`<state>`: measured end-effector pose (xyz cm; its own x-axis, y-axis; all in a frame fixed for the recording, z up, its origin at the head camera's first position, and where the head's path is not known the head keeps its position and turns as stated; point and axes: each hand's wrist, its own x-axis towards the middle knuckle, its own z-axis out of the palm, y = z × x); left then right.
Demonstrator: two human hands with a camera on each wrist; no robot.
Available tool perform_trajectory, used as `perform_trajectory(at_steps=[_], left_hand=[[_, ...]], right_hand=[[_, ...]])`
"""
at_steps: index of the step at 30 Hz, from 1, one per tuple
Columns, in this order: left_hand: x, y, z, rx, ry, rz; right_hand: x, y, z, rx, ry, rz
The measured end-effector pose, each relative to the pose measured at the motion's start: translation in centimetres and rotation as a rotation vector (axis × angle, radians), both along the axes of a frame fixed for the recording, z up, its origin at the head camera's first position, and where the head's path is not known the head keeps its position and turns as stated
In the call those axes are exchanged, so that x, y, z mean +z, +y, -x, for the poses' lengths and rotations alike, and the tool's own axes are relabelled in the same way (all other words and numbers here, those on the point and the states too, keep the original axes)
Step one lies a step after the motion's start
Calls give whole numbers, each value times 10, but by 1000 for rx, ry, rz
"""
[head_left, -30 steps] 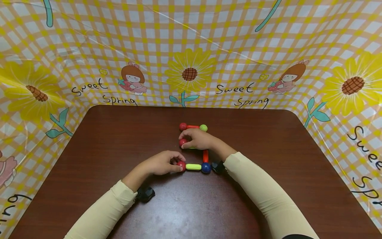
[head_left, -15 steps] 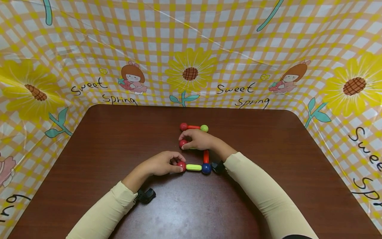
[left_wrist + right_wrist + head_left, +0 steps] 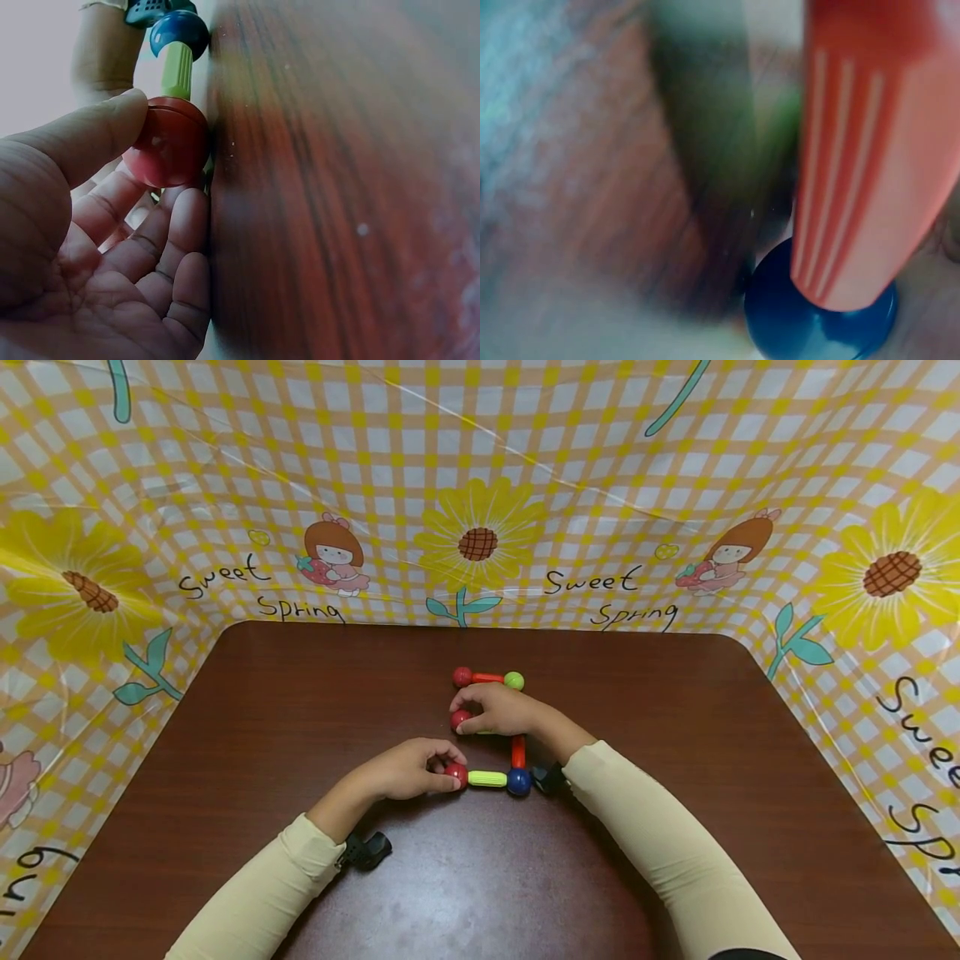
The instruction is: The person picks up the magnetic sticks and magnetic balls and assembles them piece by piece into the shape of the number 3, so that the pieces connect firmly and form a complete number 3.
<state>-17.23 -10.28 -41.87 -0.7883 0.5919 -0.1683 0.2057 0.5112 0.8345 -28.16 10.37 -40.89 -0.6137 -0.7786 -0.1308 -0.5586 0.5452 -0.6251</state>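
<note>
My left hand [image 3: 416, 770] pinches a red ball [image 3: 457, 775] between thumb and fingers; the left wrist view shows the thumb on this ball [image 3: 169, 146]. A yellow-green rod [image 3: 487, 779] joins it to a blue ball [image 3: 518, 782], from which a red rod [image 3: 518, 752] runs away under my right hand. Farther back, my right hand [image 3: 497, 710] pinches another red ball [image 3: 461, 721], partly covering a green rod beside it. In the right wrist view the ribbed red rod [image 3: 855, 172] meets a blue ball [image 3: 817, 307]. The joint beneath the right hand is hidden in the head view.
At the back of the shape, a red ball [image 3: 462, 677], a red rod [image 3: 488, 678] and a light green ball [image 3: 513, 681] lie in a row. Everything rests on a dark brown table [image 3: 337, 668]. A checked, flower-printed cloth [image 3: 480, 443] encloses the back and sides.
</note>
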Motion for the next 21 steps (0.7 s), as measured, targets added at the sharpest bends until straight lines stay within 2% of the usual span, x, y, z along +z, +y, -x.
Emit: perform_trajectory(at_steps=[21], left_hand=[[0,-1,-1,3,7,-1]], right_hand=[[-1,0,-1,-7,-71,35]])
